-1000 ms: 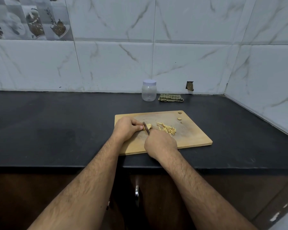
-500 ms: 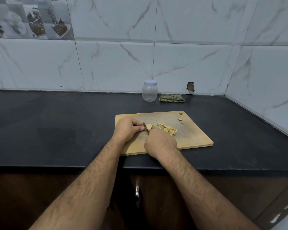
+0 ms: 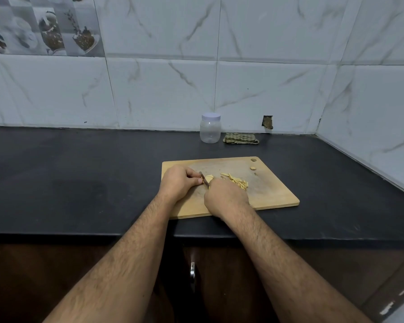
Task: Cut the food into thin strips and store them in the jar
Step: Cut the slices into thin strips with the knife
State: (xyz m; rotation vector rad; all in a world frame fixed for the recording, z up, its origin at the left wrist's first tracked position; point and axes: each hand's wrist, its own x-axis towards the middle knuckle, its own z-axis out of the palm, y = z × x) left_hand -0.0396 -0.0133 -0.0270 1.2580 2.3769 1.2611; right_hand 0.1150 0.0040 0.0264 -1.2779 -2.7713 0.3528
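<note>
We judge the pale yellow food piece [image 3: 210,177], near-left on the light wooden cutting board [image 3: 273,194], small, light, firm, prob. slippery on cut faces; best pinned by fingertips well back from the edge. Left hand [image 3: 179,183] curled, fingertips pressing the piece. Right hand [image 3: 225,199] gripping the small steel knife [image 3: 203,178], blade at the piece. Heap of thin yellow strips [image 3: 237,181] just right of the blade. Clear plastic jar w/ white lid [image 3: 210,128] far off, lid on. Vs 0.5 s ago: hands, knife and strips barely moved.
</note>
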